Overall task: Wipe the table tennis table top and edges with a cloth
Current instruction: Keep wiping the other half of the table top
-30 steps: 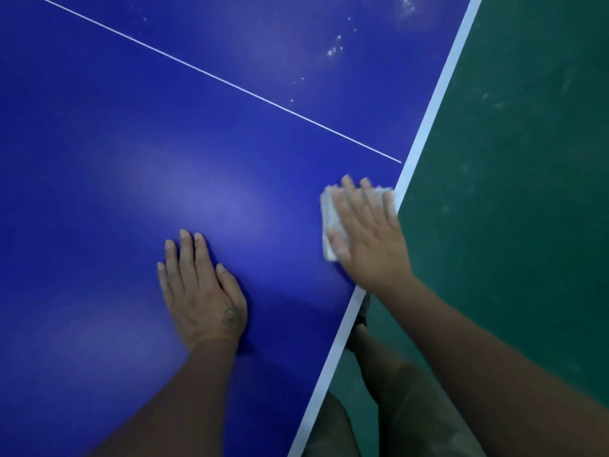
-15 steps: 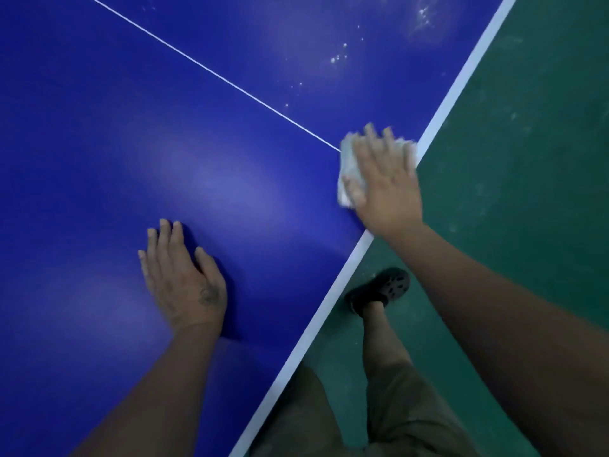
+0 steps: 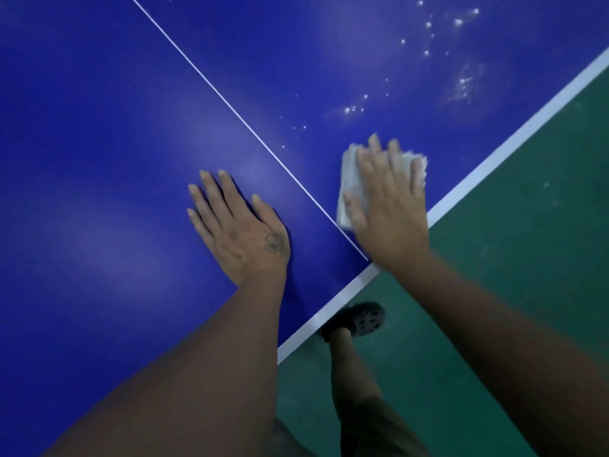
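1. Head view, right hand (image 3: 389,206): released, not clenched. The fingers are straight and slightly spread, and the palm presses flat on the cloth (image 3: 348,179).
2. Left hand (image 3: 237,225): released, laid flat on the blue table top (image 3: 99,127) with fingers straight. It holds nothing, and the thumb lies near the white centre line (image 3: 214,87).
3. Cloth, location: a pale folded pad on the table top, just right of the centre line and near the white edge band (image 3: 494,159). White specks (image 3: 461,80) lie on the surface beyond it.
4. Change from half a second ago: the cloth then covered the centre line's end, and a second ago it lay on my side of that line. It is now past the line. My left hand has come closer to the line and to my right hand.
5. Cloth, orientation: it lies flat. Its exposed left side runs along my fingers, pointing away from me. My hand hides most of the outline, so I cannot tell the long axis for sure.
6. Surroundings: green floor (image 3: 527,258) and my dark shoe (image 3: 362,319) below the table edge.
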